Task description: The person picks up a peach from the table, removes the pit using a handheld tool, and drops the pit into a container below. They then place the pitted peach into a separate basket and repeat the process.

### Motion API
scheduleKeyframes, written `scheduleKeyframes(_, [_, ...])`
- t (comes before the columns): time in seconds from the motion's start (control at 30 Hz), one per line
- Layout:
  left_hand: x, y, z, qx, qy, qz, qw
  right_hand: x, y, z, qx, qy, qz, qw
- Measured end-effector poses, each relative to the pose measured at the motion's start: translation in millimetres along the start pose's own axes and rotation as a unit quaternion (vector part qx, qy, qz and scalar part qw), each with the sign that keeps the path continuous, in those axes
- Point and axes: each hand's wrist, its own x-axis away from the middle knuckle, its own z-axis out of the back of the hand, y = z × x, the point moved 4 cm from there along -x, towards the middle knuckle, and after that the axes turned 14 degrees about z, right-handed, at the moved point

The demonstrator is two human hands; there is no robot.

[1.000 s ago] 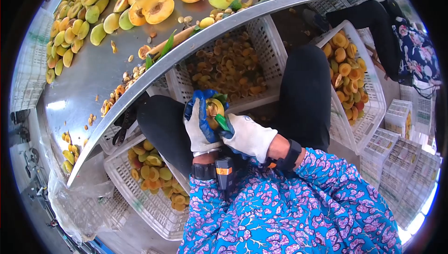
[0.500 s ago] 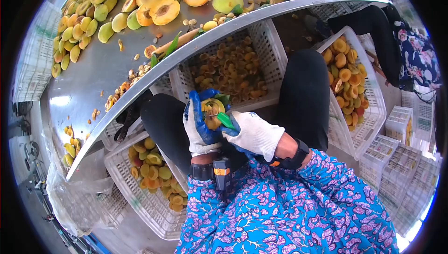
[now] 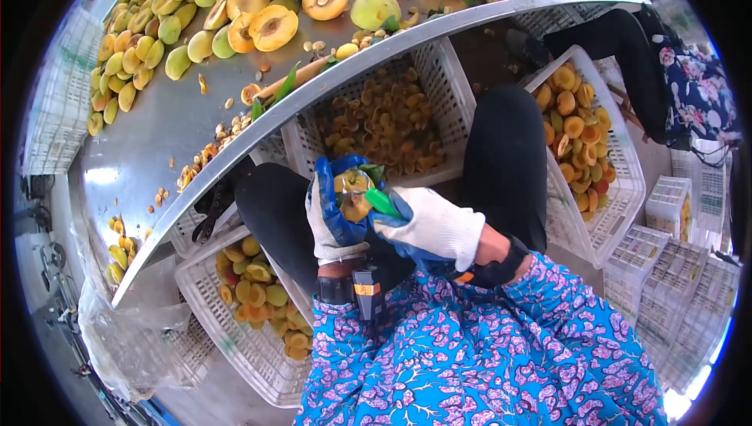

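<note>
My left hand point(image 3: 337, 211), in a white glove with a blue coated palm, is closed around a cut yellow-green apricot point(image 3: 354, 208), its flesh facing up. My right hand point(image 3: 429, 226), gloved alike, grips a green-handled tool point(image 3: 381, 201). A thin curved metal end of that tool rests at the fruit's cut face; its exact shape is hard to make out. A green leaf point(image 3: 374, 172) sticks out beside the apricot. Both hands are above my lap, in front of a white crate point(image 3: 458, 74) holding pits and scraps.
A metal table point(image 3: 196, 105) curves ahead, bearing many apricots, loose pits and a wooden stick point(image 3: 305, 76). Crates of halved apricots stand at left point(image 3: 227, 348) and right point(image 3: 627, 207). Another person's leg point(image 3: 603, 38) is at upper right. Stacked crates point(image 3: 650, 277) stand further right.
The fruit has tilted slightly in my left hand, and the tool's end has shifted across its cut face. My right hand has moved slightly; both grips stay closed.
</note>
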Motion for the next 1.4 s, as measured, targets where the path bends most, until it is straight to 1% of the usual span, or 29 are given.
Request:
scheduleKeyframes(0.03, [0.3,3.0,3.4,-0.125,0.034,-0.08,0.988,-5.7,1.7,-0.3,0.083,0.03,0.072,0.994])
scheduleKeyframes(0.07, [2.1,3.7,2.3,-0.108,0.029,-0.07,0.991,-8.8,2.5,-2.3,0.163,0.06,0.14,0.975])
scheduleKeyframes(0.13, [4.3,5.5,-4.0,-0.073,0.015,-0.049,0.996,-14.1,17.0,-9.5,0.185,0.067,0.199,0.96])
scheduleKeyframes(0.17, [3.7,3.1,-3.4,-0.053,0.012,-0.026,0.998,-14.8,11.2,-10.5,0.198,0.071,0.228,0.951])
scheduleKeyframes(0.2, [3.4,0.8,-2.5,-0.032,0.01,-0.003,0.999,-13.7,14.5,-11.5,0.088,0.032,0.136,0.986])
scheduleKeyframes(0.23, [3.4,-0.8,-1.3,-0.011,0.008,0.019,1.0,-8.5,14.2,-13.3,-0.023,-0.009,0.041,0.999])
scheduleKeyframes(0.27, [3.4,-0.1,0.2,-0.03,-0.004,0.027,0.999,-3.2,12.9,-16.7,-0.135,-0.046,-0.054,0.988])
scheduleKeyframes(0.3, [3.5,0.7,2.8,-0.049,-0.017,0.035,0.998,0.4,14.5,-18.0,-0.181,-0.05,-0.079,0.979])
scheduleKeyframes(0.33, [3.4,0.3,3.0,-0.066,-0.03,0.042,0.996,5.2,14.0,-16.7,-0.24,-0.067,-0.084,0.965])
scheduleKeyframes(0.4, [2.4,-2.1,2.5,-0.036,-0.027,0.067,0.997,13.8,11.9,-13.6,-0.354,-0.1,-0.09,0.925])
scheduleKeyframes(0.43, [3.1,-4.2,2.5,-0.022,-0.024,0.081,0.996,12.3,13.8,-15.3,-0.317,-0.093,-0.109,0.937])
scheduleKeyframes(0.53, [1.9,-6.1,4.4,-0.008,0.002,0.081,0.997,4.3,28.4,-20.8,-0.22,-0.051,-0.073,0.971])
scheduleKeyframes(0.63, [5.2,-8.9,1.8,0.052,-0.001,0.098,0.994,3.3,37.1,-19.6,-0.195,-0.077,-0.034,0.977])
scheduleKeyframes(0.73, [-4.3,-23.9,13.0,0.074,-0.024,0.147,0.986,3.9,33.8,-5.9,-0.109,-0.111,-0.005,0.988])
scheduleKeyframes(0.77, [-0.4,-18.6,9.2,0.002,0.005,0.112,0.994,7.7,23.8,-0.2,-0.104,-0.125,-0.066,0.984])
scheduleKeyframes(0.83, [-0.4,-19.8,7.4,0.021,0.004,0.124,0.992,3.7,28.0,0.1,0.0,-0.099,0.028,0.995])
scheduleKeyframes(0.9, [-0.2,-21.6,7.9,0.028,0.014,0.129,0.991,-0.8,38.2,-4.1,0.085,-0.078,0.102,0.988])
scheduleKeyframes(1.0, [1.6,-23.8,10.3,0.019,0.029,0.132,0.991,-2.9,53.1,-12.9,0.15,-0.061,0.049,0.986])
scheduleKeyframes(1.03, [2.7,-22.7,8.9,0.018,0.025,0.135,0.99,-1.7,48.9,-13.9,0.145,-0.036,0.094,0.984])
scheduleKeyframes(1.13, [3.3,-25.0,13.1,0.003,0.038,0.138,0.99,-3.2,45.3,-20.8,0.163,-0.025,0.085,0.983])
scheduleKeyframes(1.17, [1.4,-25.2,15.4,-0.004,0.045,0.135,0.99,-3.2,44.5,-24.7,0.173,0.012,0.102,0.98])
scheduleKeyframes(1.27, [-4.6,-28.5,20.2,0.028,0.026,0.12,0.992,-6.5,44.1,-26.1,0.198,0.019,0.054,0.979])
scheduleKeyframes(1.3, [-5.8,-27.9,20.1,0.033,0.024,0.127,0.991,-8.4,47.5,-27.2,0.217,0.023,0.029,0.975])
scheduleKeyframes(1.37, [-6.6,-27.5,18.8,0.043,0.018,0.141,0.989,-10.1,52.0,-26.5,0.223,0.021,0.024,0.974])
scheduleKeyframes(1.4, [-6.7,-26.2,18.0,0.022,0.032,0.129,0.991,-11.1,53.0,-25.9,0.225,0.019,0.022,0.974])
